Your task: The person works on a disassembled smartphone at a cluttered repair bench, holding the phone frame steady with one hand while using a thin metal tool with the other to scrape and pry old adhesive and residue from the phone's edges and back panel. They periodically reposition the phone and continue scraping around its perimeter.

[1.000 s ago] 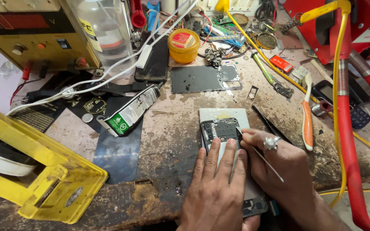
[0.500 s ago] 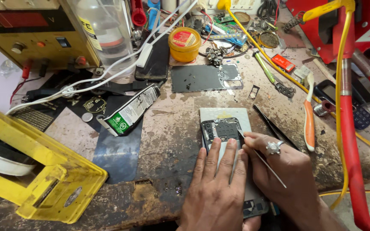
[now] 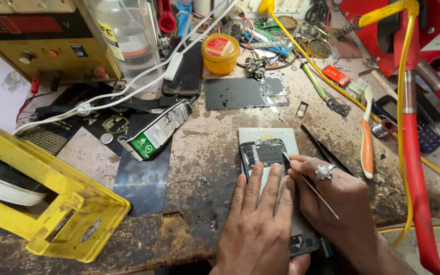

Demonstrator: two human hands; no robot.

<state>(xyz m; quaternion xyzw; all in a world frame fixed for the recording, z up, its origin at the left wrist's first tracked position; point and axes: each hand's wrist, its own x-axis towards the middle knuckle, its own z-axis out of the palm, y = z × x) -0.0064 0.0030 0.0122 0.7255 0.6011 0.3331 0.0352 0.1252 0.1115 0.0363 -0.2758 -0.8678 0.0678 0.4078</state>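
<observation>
lying under left hand (image 3: 260,229), opened phone (image 3: 267,155) meets right hand's (image 3: 339,203) tweezers (image 3: 309,184).

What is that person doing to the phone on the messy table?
A person is working on an opened phone lying on a worn workbench. The left hand presses flat on the phone to hold it. The right hand, wearing a ring, pokes a thin metal tool into the phone's top part. A removed back cover and black tweezers lie nearby.
</observation>
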